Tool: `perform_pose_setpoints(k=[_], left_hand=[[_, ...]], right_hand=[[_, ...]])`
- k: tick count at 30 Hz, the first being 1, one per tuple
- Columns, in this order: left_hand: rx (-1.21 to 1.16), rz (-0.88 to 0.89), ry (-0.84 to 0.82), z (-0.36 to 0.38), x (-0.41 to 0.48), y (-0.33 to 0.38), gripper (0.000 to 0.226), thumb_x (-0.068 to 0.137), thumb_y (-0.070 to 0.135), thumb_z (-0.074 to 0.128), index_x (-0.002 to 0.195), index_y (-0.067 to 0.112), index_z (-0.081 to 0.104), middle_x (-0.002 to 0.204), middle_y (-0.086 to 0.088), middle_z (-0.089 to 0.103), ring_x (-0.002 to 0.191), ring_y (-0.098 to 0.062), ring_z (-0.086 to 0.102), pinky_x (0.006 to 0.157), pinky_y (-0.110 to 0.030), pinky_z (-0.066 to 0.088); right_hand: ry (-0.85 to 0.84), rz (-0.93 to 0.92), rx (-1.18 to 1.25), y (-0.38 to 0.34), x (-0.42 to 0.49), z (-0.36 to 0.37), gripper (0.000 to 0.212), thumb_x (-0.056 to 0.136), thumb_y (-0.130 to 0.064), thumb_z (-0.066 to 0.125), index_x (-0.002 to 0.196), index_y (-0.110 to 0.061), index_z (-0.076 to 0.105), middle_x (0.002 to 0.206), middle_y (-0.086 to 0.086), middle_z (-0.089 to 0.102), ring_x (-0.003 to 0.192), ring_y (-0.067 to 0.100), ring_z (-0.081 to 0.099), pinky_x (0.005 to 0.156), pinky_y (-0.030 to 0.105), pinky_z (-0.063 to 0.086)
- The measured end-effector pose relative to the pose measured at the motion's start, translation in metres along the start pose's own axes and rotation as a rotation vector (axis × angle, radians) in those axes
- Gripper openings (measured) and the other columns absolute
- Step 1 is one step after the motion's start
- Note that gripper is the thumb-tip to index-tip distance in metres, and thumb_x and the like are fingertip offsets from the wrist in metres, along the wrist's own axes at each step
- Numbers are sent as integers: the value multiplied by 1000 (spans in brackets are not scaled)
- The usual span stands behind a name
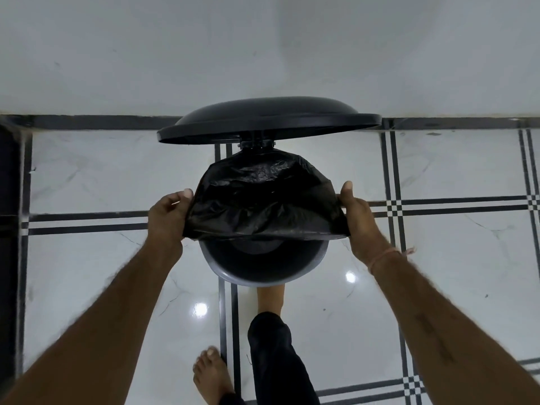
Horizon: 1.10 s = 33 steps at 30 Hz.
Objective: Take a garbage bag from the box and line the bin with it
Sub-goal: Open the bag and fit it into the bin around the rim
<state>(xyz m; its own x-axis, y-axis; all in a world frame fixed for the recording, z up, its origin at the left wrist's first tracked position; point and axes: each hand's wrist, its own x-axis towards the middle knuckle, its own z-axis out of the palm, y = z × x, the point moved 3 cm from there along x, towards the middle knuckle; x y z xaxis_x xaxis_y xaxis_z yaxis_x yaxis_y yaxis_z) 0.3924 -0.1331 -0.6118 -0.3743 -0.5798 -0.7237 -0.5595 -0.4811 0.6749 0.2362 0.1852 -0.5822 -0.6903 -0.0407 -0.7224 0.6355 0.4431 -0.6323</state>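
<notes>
A black garbage bag (pixel 266 197) is stretched wide over the far part of a round bin (pixel 263 279) with a grey rim. My left hand (pixel 168 217) grips the bag's left edge and my right hand (pixel 361 217) grips its right edge. The near part of the bin's mouth is uncovered and shows a dark inside. The bin's black lid (pixel 268 119) stands raised at the back, against the wall. The box of bags is not in view.
A white wall rises right behind the bin. The floor is glossy white tile with black stripe lines. One bare foot (pixel 270 299) is pressed at the bin's base, the other foot (pixel 211 375) stands nearer. A dark edge runs down the far left.
</notes>
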Motion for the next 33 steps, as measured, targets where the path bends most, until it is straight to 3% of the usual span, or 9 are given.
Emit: perform_pose_setpoints(k=[4,9,13,15,18,21,26,30,33], left_hand=[[-51,79,-120,-11,-17,-17,19,95,20,74,109,8,68,99,-10,74,81,-21,69,68,-32,57],[-117,-42,-75,-16,-35,-33,7,97,18,71,93,19,66,78,4,68,65,-10,56,51,-17,44],[-162,-173,-39,-16,-44,-33,13,95,31,73,90,20,68,76,5,67,66,-11,52,58,-22,43],[-170,-224,-52,-15,-51,-34,25,95,45,69,91,20,68,77,4,63,64,-10,50,62,-24,45],[-197,-270,-42,-15,-56,-38,31,95,55,63,94,24,67,77,9,62,57,-5,47,52,-19,42],[-279,-297,-117,-13,-62,-43,24,96,49,65,97,26,65,80,13,58,46,-1,43,43,-14,37],[-381,-362,-242,-15,-79,-51,13,96,40,68,96,27,67,70,16,57,46,-2,41,45,-13,38],[-364,-401,-248,-19,-91,-55,8,94,35,71,95,28,68,70,17,62,49,-2,44,45,-14,38],[-368,-428,-200,-20,-97,-63,13,92,35,73,96,23,68,69,14,65,47,-2,49,43,-14,41]], right_hand=[[-22,-33,240,20,-20,4,60,109,-52,35,126,-10,73,117,9,79,113,22,74,98,36,58],[-14,-62,440,28,-34,7,53,111,-44,37,137,-8,67,125,6,76,117,17,73,98,37,59],[44,-60,571,44,-40,5,39,108,-28,52,128,3,64,112,10,75,107,25,70,91,39,60],[76,-3,637,55,-44,6,29,106,-23,58,122,-1,65,103,8,74,100,24,68,83,35,60],[66,86,685,69,-54,10,23,104,-23,60,119,-7,67,100,7,74,93,22,69,80,33,58],[43,147,685,75,-67,17,12,101,-24,64,103,-15,72,94,0,76,83,15,70,76,31,54],[30,248,631,84,-89,24,15,100,-35,65,94,-23,71,85,-7,73,75,10,61,68,28,37],[-39,318,615,91,-107,42,22,101,-40,62,93,-24,73,83,-10,74,86,11,60,75,30,37],[-87,344,711,97,-122,61,23,102,-39,60,94,-21,72,75,-9,69,70,9,54,60,23,38]])
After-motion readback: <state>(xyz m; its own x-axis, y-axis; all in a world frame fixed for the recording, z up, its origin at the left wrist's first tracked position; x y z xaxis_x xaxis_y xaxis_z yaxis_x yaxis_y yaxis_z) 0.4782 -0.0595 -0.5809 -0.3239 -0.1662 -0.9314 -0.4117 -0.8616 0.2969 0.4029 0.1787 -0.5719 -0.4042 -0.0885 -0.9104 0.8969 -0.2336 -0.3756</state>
